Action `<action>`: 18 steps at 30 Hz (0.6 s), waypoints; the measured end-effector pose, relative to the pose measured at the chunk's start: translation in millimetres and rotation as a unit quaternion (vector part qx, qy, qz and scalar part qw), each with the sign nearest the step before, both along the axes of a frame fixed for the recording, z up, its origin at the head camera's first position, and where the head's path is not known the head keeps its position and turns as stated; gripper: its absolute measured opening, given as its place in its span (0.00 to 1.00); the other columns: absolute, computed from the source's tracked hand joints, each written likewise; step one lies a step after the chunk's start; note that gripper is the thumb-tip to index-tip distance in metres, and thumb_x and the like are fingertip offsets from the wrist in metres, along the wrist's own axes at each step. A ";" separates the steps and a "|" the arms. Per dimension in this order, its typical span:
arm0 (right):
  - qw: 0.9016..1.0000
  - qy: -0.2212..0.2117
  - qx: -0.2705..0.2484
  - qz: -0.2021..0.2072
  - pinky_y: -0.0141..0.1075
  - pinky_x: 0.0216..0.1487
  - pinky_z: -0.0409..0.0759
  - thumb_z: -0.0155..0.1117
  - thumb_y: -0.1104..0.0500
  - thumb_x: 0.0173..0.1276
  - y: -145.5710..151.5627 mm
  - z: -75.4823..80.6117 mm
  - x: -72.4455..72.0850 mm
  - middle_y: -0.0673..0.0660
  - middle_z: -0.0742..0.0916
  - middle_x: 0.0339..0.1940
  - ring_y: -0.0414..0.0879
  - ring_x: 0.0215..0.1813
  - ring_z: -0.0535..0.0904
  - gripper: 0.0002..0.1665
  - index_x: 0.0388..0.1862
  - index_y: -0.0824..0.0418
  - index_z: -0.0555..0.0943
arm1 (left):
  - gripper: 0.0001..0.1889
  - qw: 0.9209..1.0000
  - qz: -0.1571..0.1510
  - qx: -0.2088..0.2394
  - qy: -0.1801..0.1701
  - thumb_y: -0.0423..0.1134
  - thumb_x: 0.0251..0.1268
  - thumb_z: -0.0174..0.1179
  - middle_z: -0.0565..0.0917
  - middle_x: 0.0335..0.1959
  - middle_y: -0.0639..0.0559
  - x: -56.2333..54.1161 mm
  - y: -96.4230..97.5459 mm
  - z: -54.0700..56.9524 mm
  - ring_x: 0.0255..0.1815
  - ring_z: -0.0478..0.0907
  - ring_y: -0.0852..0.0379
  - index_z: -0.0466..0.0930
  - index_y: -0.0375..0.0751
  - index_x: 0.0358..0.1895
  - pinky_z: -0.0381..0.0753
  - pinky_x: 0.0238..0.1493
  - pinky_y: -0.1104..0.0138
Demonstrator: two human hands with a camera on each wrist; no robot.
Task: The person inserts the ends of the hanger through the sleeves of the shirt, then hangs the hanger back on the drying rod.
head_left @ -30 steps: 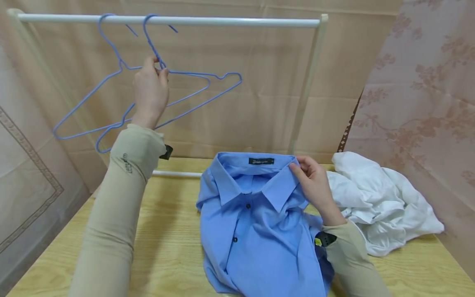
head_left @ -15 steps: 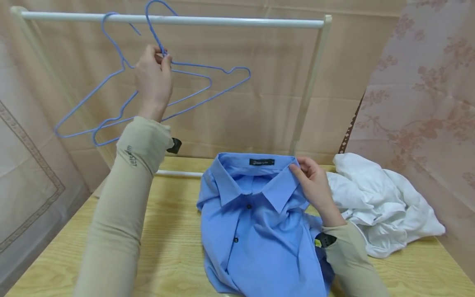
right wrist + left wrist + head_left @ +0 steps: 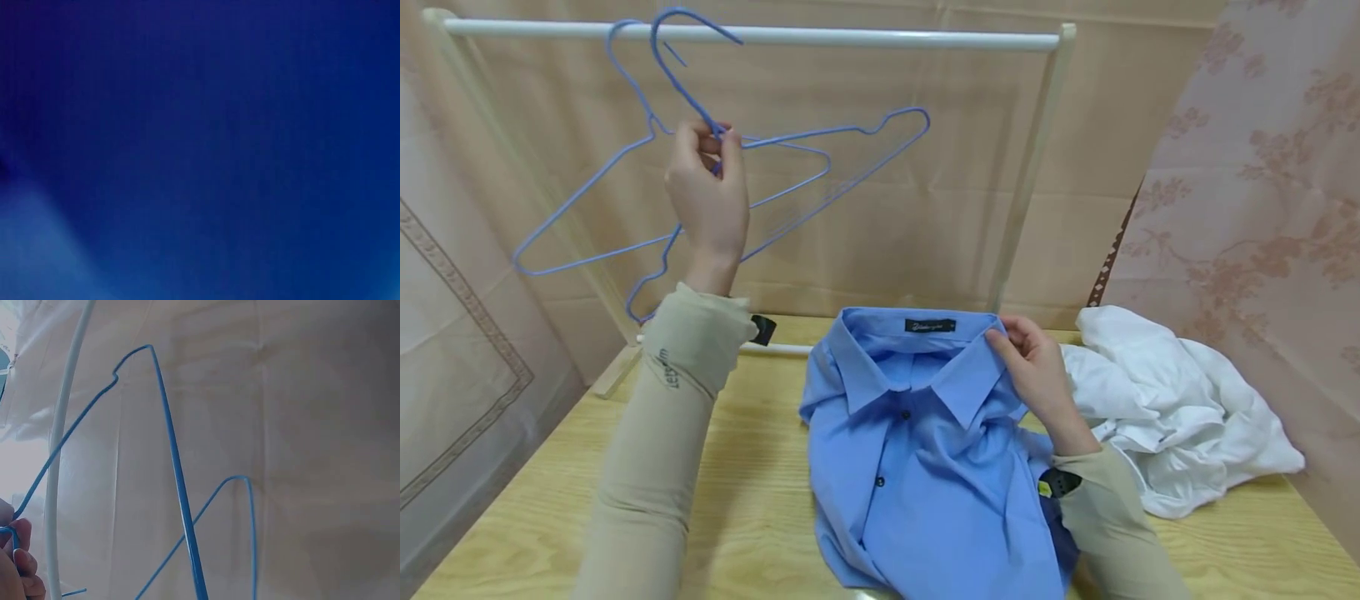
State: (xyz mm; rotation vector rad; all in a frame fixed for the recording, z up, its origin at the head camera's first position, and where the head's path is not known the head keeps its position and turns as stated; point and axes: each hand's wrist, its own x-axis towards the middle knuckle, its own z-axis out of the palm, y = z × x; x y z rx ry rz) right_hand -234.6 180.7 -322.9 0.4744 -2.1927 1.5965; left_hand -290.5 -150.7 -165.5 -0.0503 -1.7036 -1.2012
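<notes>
My left hand [image 3: 709,196] pinches a blue wire clothes hanger [image 3: 820,132] at the neck below its hook. The hook overlaps the rail in the head view, and the hanger's right shoulder tilts upward. In the left wrist view the same hanger [image 3: 169,425] rises large in front of the cloth, with fingertips [image 3: 25,562] at the lower left edge. On the table lies a blue button-up shirt [image 3: 947,492], collar up and facing me. My right hand [image 3: 1037,379] pinches the right side of its collar between thumb and fingers. Blurred blue cloth [image 3: 206,144] fills the right wrist view.
A second blue hanger [image 3: 580,200] hangs on the white rail [image 3: 880,37] of a rack standing behind the shirt. Crumpled white cloth [image 3: 1172,408] lies right of my right hand on the wooden table [image 3: 752,500]. Beige and floral cloths [image 3: 1255,208] form the backdrop.
My left hand has raised the hanger off the rail, then drawn it lower and turned it so its right shoulder tilts up. The right hand and shirt have stayed in place.
</notes>
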 end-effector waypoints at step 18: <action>1.000 -0.002 0.004 0.003 0.25 0.21 0.71 0.55 0.62 0.66 0.1 0.7 3.9 0.38 0.81 0.21 0.32 0.21 0.74 0.13 0.43 0.71 0.76 | 0.15 0.998 -0.011 0.044 0.043 0.46 0.61 0.57 0.65 0.18 0.60 16.0 10.5 -54.7 0.19 0.61 0.66 0.70 0.45 0.19 0.58 0.24 0.74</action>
